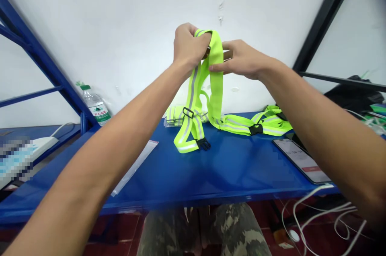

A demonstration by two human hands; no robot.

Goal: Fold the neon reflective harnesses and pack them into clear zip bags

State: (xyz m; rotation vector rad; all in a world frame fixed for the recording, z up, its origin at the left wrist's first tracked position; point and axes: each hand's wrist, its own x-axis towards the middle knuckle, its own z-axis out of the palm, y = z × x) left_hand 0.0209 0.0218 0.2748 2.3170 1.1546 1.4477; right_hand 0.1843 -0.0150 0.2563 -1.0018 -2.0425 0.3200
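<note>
A neon-yellow reflective harness strap (216,87) with grey stripes is raised above the blue table. My left hand (190,45) grips its folded top, with fingertips tucked inside the loop. My right hand (243,59) has its thumb across the front of the hanging band and its fingers behind it, partly hidden. Below my left hand, one strap end hangs down with a black slider (188,112) and a black buckle (203,144) close to the tabletop. To the right, more neon strap (237,124) lies on the table with another black buckle (256,129).
Behind the hanging strap lies a folded neon bundle (175,114). A clear plastic bag (134,169) lies left on the blue table (181,175); a water bottle (98,105) leans by the wall. On the right are a phone (301,159) and white cables (319,211).
</note>
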